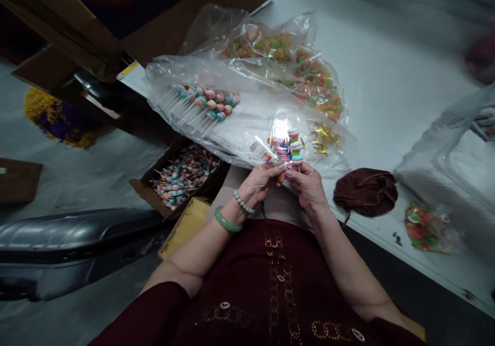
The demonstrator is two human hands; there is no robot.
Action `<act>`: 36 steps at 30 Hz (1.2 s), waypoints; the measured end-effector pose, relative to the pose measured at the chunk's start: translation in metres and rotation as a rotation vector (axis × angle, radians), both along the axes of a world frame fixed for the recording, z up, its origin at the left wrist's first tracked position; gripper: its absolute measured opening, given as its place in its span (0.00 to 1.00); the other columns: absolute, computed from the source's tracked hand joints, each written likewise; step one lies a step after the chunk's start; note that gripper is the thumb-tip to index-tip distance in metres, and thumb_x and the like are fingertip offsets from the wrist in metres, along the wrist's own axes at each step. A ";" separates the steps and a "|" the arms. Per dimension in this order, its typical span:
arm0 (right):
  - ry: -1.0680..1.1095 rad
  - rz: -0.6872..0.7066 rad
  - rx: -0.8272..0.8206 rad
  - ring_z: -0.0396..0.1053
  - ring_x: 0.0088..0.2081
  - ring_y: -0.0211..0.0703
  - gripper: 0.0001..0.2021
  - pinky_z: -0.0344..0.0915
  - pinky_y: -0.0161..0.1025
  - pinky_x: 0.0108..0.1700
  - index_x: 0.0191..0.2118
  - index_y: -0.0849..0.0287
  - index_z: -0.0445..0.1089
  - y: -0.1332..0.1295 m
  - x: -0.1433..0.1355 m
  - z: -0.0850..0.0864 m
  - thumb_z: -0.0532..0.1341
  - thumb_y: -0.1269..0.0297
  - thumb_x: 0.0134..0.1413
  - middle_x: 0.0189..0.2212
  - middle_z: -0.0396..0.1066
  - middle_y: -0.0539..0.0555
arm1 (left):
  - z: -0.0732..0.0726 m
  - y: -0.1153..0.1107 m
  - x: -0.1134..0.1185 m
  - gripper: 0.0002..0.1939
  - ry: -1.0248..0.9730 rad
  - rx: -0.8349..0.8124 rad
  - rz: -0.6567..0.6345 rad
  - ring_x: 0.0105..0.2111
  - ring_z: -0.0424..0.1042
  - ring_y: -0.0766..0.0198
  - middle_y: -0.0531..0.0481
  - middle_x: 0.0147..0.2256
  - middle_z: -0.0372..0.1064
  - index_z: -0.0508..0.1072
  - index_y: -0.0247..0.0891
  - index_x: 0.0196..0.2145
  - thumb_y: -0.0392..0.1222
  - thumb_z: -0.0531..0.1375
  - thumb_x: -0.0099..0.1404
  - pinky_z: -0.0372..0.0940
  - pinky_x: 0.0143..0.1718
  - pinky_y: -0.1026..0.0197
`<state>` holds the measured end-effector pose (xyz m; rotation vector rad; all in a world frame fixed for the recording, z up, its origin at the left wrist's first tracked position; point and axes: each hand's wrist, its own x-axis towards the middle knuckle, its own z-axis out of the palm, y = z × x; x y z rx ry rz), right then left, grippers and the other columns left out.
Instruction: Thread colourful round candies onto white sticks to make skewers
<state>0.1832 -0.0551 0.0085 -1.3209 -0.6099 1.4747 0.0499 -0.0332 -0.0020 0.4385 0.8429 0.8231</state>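
My left hand point(262, 182) is closed, its thumb and fingers pinching a clear printed plastic wrapper point(281, 152) near its lower end. Beside it, my right hand point(310, 185) is closed on a candy skewer point(296, 149), a stack of pink, white, green and blue sweets on a stick. The skewer stands against the wrapper's right side; whether it is inside I cannot tell. Gold twist ties point(327, 141) lie to the right on a clear plastic sheet point(247, 129). More candy skewers point(216, 102) lie in rows at the left, white sticks toward me.
Behind are plastic bags of gummy candy point(309, 70). A cardboard box point(154, 194) of wrapped skewers stands low at the left. On the white table point(371, 114), a dark brown cloth bundle point(365, 191) and a small candy bag point(427, 227) lie at the right.
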 end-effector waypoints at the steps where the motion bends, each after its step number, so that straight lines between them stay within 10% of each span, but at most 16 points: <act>1: 0.009 -0.015 0.007 0.42 0.15 0.25 0.15 0.38 0.29 0.16 0.31 0.59 0.70 0.000 0.000 -0.002 0.71 0.62 0.33 0.17 0.60 0.41 | -0.001 0.000 0.001 0.14 0.024 0.029 0.045 0.21 0.64 0.73 0.51 0.21 0.69 0.74 0.31 0.22 0.43 0.72 0.46 0.58 0.23 0.68; 9: 0.009 0.050 0.060 0.44 0.15 0.25 0.14 0.39 0.30 0.16 0.33 0.60 0.71 0.004 -0.011 -0.004 0.69 0.58 0.41 0.18 0.57 0.42 | 0.001 -0.004 0.011 0.12 0.130 0.143 0.285 0.21 0.61 0.75 0.53 0.22 0.69 0.75 0.33 0.24 0.42 0.73 0.46 0.54 0.21 0.70; 23: -0.309 -0.024 0.336 0.63 0.27 0.33 0.07 0.60 0.31 0.25 0.35 0.56 0.69 0.013 0.000 -0.027 0.63 0.69 0.47 0.27 0.65 0.46 | -0.003 0.008 0.005 0.11 0.177 0.030 0.173 0.26 0.72 0.67 0.52 0.25 0.71 0.74 0.36 0.34 0.45 0.67 0.59 0.64 0.28 0.66; 36: -0.161 -0.031 0.132 0.61 0.22 0.32 0.10 0.59 0.31 0.22 0.31 0.57 0.71 0.014 -0.009 -0.011 0.68 0.59 0.44 0.22 0.64 0.45 | 0.004 0.007 0.004 0.13 0.163 0.030 0.160 0.21 0.66 0.72 0.53 0.22 0.68 0.75 0.35 0.28 0.47 0.70 0.53 0.59 0.24 0.68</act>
